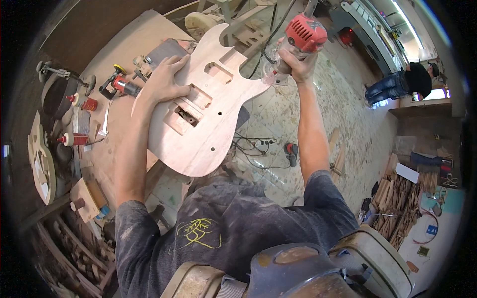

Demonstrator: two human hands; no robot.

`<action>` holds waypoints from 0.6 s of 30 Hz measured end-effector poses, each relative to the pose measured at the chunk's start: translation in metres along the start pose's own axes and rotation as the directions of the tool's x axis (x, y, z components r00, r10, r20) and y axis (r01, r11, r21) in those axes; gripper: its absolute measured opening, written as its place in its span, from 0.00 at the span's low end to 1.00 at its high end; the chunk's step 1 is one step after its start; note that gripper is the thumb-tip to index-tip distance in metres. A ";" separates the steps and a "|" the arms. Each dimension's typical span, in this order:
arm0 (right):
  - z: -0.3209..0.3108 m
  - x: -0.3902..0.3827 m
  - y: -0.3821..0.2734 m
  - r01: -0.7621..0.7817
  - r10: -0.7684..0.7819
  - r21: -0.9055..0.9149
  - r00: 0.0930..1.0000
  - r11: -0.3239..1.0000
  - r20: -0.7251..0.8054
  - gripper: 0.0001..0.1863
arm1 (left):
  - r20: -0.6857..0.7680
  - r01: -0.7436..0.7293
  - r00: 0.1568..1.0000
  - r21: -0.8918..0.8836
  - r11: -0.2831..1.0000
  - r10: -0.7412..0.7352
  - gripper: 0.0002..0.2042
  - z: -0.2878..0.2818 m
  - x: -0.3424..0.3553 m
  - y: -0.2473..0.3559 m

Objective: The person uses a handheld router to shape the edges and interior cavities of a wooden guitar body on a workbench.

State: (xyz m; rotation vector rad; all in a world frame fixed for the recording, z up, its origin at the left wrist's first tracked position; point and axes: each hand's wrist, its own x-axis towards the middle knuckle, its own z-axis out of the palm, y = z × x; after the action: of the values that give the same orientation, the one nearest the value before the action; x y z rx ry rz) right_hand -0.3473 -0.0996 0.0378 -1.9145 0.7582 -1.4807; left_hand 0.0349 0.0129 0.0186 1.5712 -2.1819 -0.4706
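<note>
Pale wooden guitar body (198, 141) at brown bench's (126, 42) edge: pockets, holes cut; we judge finish, hardware left. Our left hand (168, 82) rests on it, fingers apart; right hand (301, 64) clamped around red-topped router (306, 34) near horn.

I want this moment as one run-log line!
left grip: spread on guitar body | right grip: around red power tool | tool position: at body's edge

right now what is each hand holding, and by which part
The right hand grips the red power tool below its motor housing. The left hand rests on the pale wooden guitar body; gripping cannot be told.
</note>
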 end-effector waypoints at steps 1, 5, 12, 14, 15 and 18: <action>0.000 0.001 0.002 0.006 -0.007 0.020 1.000 1.000 0.026 0.27 | -0.013 -0.012 1.000 0.000 1.000 0.012 0.47 0.001 0.000 -0.001; 0.003 0.003 0.000 -0.053 0.047 0.093 0.997 0.994 0.059 0.28 | -0.011 0.009 1.000 0.012 1.000 -0.009 0.47 0.002 0.000 -0.002; 0.005 0.004 -0.002 -0.037 0.025 0.179 0.997 0.983 0.069 0.29 | -0.041 -0.010 0.999 0.065 0.998 0.012 0.46 0.002 0.001 0.000; 0.007 0.005 -0.004 -0.028 0.016 0.193 0.998 0.981 0.063 0.28 | -0.037 -0.004 0.999 0.062 0.998 0.006 0.46 0.003 0.000 -0.002; 0.007 0.005 -0.008 -0.048 0.031 0.199 0.996 0.979 0.085 0.28 | -0.035 -0.002 0.999 0.067 0.998 0.005 0.46 0.004 0.001 -0.003; 0.008 0.007 -0.007 -0.069 0.041 0.226 0.992 0.972 0.123 0.27 | -0.030 0.011 1.000 0.058 0.998 -0.009 0.46 0.005 0.001 -0.003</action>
State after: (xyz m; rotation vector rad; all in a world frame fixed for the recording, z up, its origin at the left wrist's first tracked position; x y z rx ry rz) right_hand -0.3376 -0.0996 0.0463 -1.7734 0.5563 -1.3459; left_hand 0.0348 0.0113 0.0134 1.6094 -2.1849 -0.3875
